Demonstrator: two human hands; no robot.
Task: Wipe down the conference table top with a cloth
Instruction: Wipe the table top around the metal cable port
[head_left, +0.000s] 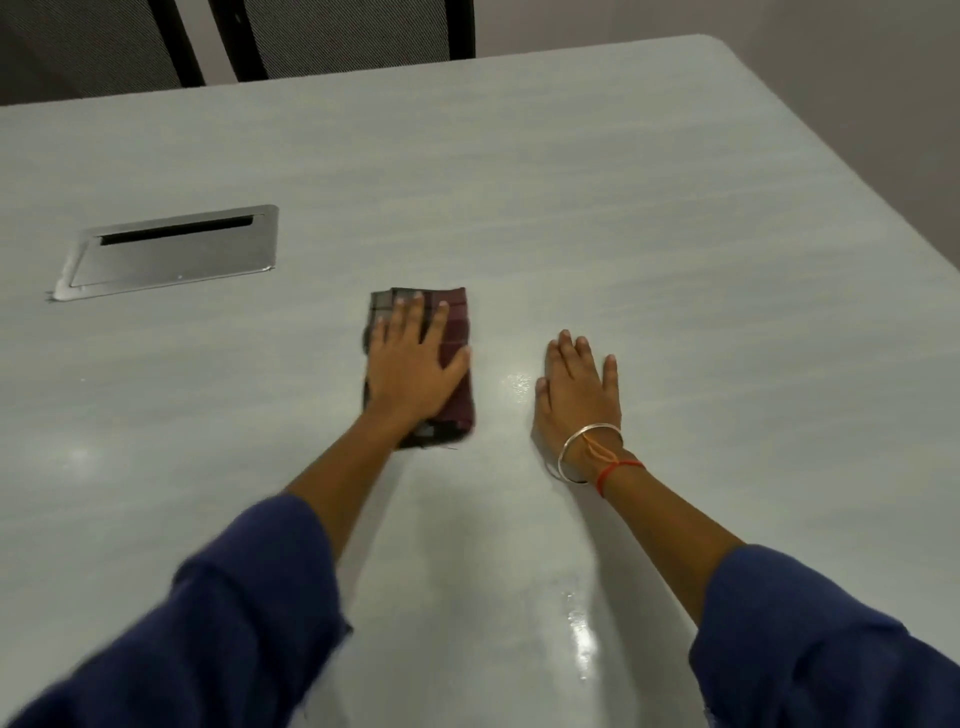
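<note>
- Checked fabric in dark red and grey, the cloth (456, 325) lies folded into a thick pad on the pale grey surface (649, 208), near the middle of the view.
- The left hand (410, 366) lies flat on top of the cloth with its fingers straight and spread. It presses and does not grip. I judge that this spreads the pressure over the whole pad, so that it slides without bunching.
- The right hand (576, 397) rests palm down on the bare surface, just beside the cloth but not touching it. Its fingers are straight and hold nothing. It probably carries some body weight while the person leans forward to reach.
- A wet-looking shine (579, 634) shows near the right forearm, so this part seems wiped already. The far part looks dull, and I judge that more work remains.
- A metal cable hatch (171, 257) sits in the surface to the left, well apart from the cloth. Its slot is dark, and nothing inside can be seen.
- The palm hides the middle of the cloth, so its folds cannot be counted.
- The left sleeve (208, 623) is blurred.
- The chairs (337, 36) at the far edge are cut off at the top, and the arms hide the near edge of the surface.
</note>
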